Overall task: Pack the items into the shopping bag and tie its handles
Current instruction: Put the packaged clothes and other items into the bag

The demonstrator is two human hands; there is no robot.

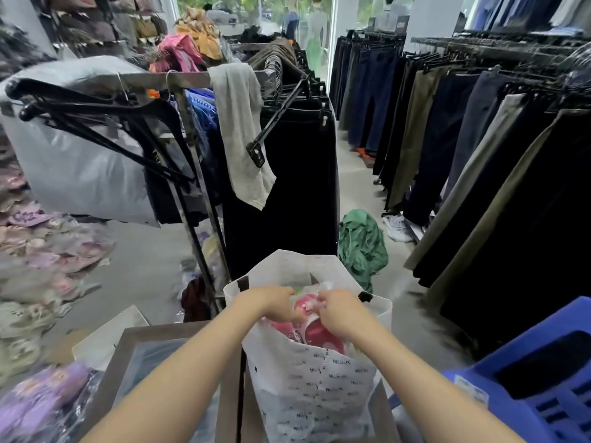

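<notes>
Packing is underway: left hand (274,302) and right hand (339,315), fingers (323,302) curled, seem to pinch a wrapped pink item (317,334) inside the bag (315,382); handles (243,282) not yet tied.

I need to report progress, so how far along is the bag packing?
Mostly packed: the bag already looks full. In hand: left hand and right hand grip a wrapped pink item at its mouth. Left: the black handles are untied.
</notes>
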